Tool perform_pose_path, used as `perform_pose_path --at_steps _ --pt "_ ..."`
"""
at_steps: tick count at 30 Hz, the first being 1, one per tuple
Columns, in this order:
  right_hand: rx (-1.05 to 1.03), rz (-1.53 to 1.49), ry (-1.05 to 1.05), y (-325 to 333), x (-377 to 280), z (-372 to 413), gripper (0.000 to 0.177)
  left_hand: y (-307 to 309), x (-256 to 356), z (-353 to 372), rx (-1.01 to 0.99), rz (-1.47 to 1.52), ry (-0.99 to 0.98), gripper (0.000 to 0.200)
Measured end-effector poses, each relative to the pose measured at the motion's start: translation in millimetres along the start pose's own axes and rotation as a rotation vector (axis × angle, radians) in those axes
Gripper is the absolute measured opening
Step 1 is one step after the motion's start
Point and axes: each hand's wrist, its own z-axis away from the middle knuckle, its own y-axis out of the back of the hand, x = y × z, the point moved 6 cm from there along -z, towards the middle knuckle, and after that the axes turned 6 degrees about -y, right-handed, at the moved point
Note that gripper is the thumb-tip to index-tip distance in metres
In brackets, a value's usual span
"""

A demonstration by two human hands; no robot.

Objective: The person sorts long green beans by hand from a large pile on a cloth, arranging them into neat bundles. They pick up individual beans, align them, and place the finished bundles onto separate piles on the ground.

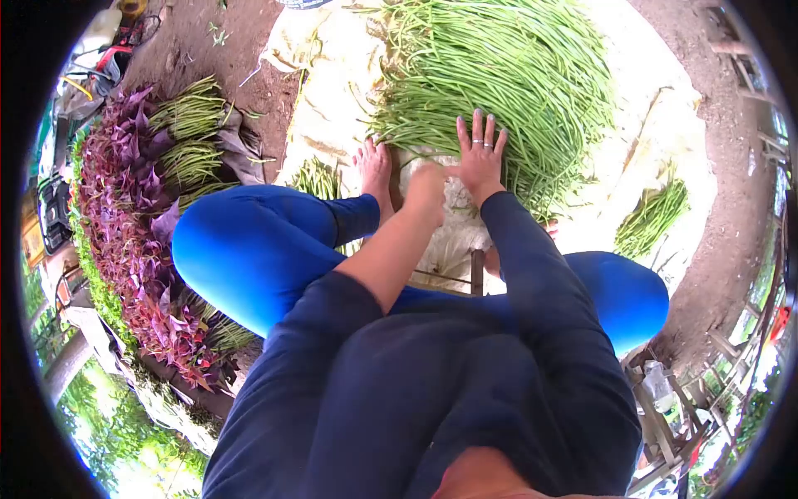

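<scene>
A large heap of long green beans (507, 75) lies spread on a pale sheet (324, 108) in front of me. My right hand (480, 166) rests at the heap's near edge, with its fingers spread on the beans and rings on one finger. Just left of it is my left hand (427, 190), blurred, over the pale sheet between my feet. Its fingers are smeared, and I cannot make out anything held in it. Smaller bunches of beans lie by my left foot (374, 173) and at the right (652, 218).
Purple-leaved bundles (137, 241) with green stems line the left side. Bare soil (199, 41) surrounds the sheet. A wooden frame (665, 407) with a clear plastic item stands at the lower right. My bent knees flank the working area.
</scene>
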Motion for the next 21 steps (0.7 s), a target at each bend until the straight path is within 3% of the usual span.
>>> perform_pose_path --at_steps 2,3,5,6,8,11,13,14,15,16,17,19,21 --pt "0.12 -0.014 0.022 -8.1 12.1 -8.6 0.108 2.9 -39.5 -31.5 0.148 -0.059 0.246 0.008" --pt "0.115 -0.022 0.016 -8.6 20.9 -12.4 0.108 7.6 -57.3 -58.4 0.153 -0.068 0.249 0.008" --pt "0.062 -0.051 -0.002 -3.6 33.0 -25.2 0.104 8.5 -75.8 -118.4 0.12 0.312 0.183 0.012" --pt "0.064 -0.07 0.018 0.6 31.3 -25.8 0.104 6.2 -73.2 -135.4 0.123 0.305 0.187 0.012" --pt "0.09 0.033 0.029 -2.5 23.2 -19.8 0.1 -5.0 -54.9 -163.2 0.056 0.658 0.016 0.01" --pt "0.249 0.24 0.103 -11.7 6.6 -16.6 0.088 -17.4 -33.7 -154.8 0.123 0.578 0.181 0.014" --pt "0.185 0.105 0.043 -8.3 1.4 -16.5 0.081 -34.3 -11.7 -122.6 0.148 0.589 0.131 0.018" --pt "0.346 -0.071 0.014 2.7 2.5 -19.7 0.078 -41.2 -1.0 -112.2 0.161 0.58 0.06 0.021" --pt "0.347 -0.072 0.015 4.8 5.4 -27.9 0.078 -43.9 7.6 -106.7 0.171 0.567 -0.011 0.024" --pt "0.38 -0.052 -0.005 9.8 12.8 -36.8 0.076 -51.1 13.6 -110.1 -0.037 0.613 -0.097 0.031" --pt "0.414 -0.031 -0.027 15.7 21.3 -43.4 0.075 -54.7 17.8 -104.9 -0.04 0.61 -0.096 0.031" --pt "0.409 -0.05 -0.015 33.7 31.5 -52.7 0.071 -63.9 32.0 -87.4 -0.104 0.613 -0.173 0.041" --pt "0.231 -0.096 0.037 38.3 33.8 -62.6 0.064 -56.0 16.2 -90.7 -0.063 0.567 -0.155 0.036"
